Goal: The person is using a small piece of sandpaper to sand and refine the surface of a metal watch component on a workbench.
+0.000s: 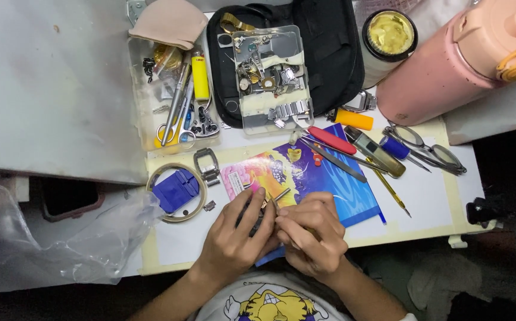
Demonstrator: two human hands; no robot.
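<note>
Nearest the head camera, the left hand curls closed around a small dark watch part, fingers wrapped over it so that most of it is hidden. The right hand is pinched shut on a thin metal tool whose tip pokes up between the two hands (what kind of tool, I cannot tell). The hands touch each other at the thumbs, and the dark part sits between them, just over the lower edge of a colourful glossy card lying on the white work mat.

Left of the hands lies a blue plastic block inside a tan ring. Above the card rest a red-handled screwdriver, grey tweezers and wire-framed spectacles. Farther back stand a clear parts tray on a black pouch, a yellow lighter and a pink bottle.
</note>
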